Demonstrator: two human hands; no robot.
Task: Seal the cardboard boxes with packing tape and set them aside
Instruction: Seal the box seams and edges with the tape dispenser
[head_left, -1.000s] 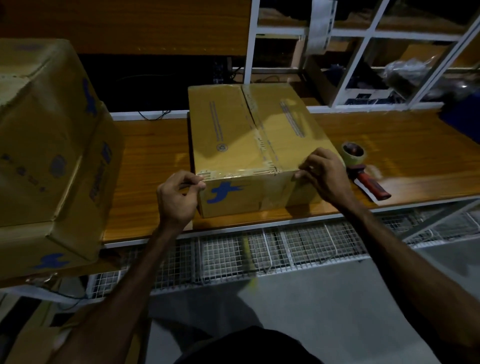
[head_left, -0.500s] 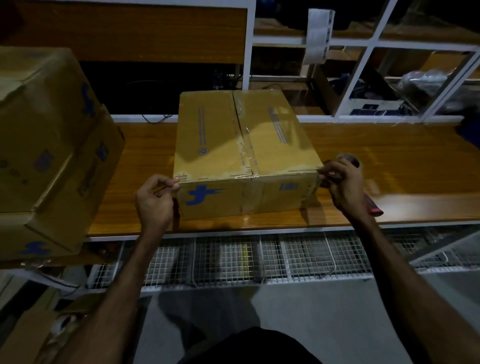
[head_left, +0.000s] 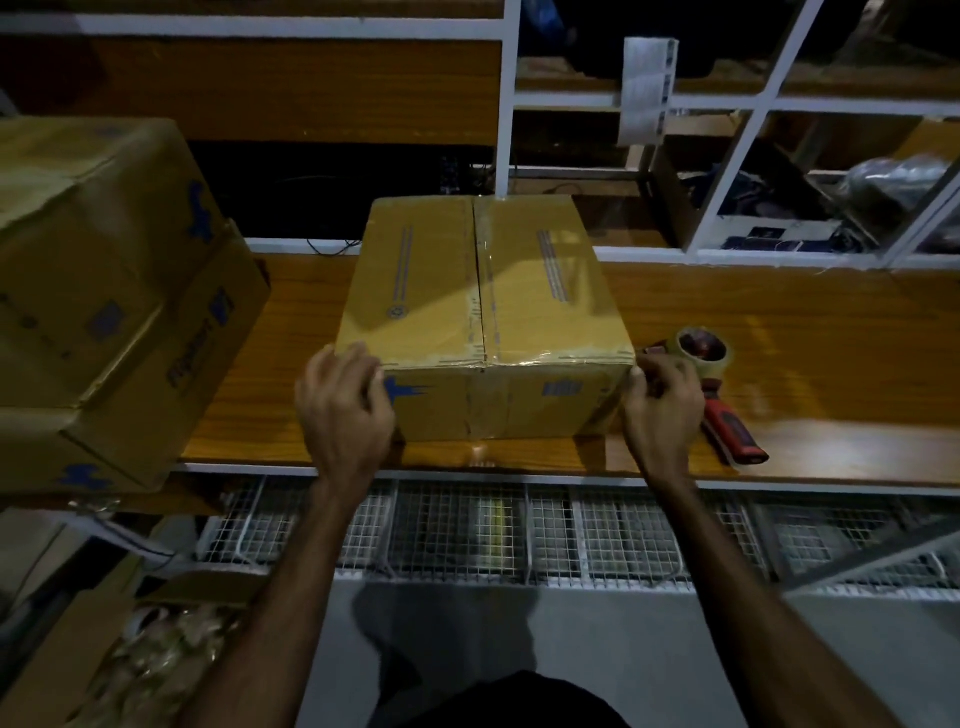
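From where I sit, the cardboard box (head_left: 483, 317) rests on the wooden bench (head_left: 779, 332), squared to me now where a second ago it sat turned with its right corner toward me. Clear tape runs along the centre seam and across the near top edge. My left hand (head_left: 345, 410) has moved onto the box's near left corner, fingers curled over the top edge and gripping it; half a second ago it only pinched at the tape end beside that corner. My right hand (head_left: 662, 408) grips the near right corner, fingers curled against the side wall, much as it did before. The tape dispenser (head_left: 711, 384) with its red handle lies on the bench just beside the right hand, more of its roll showing than half a second ago, when the hand hid it. Two stacked boxes (head_left: 104, 291) stay at the left, well apart from the one I hold.
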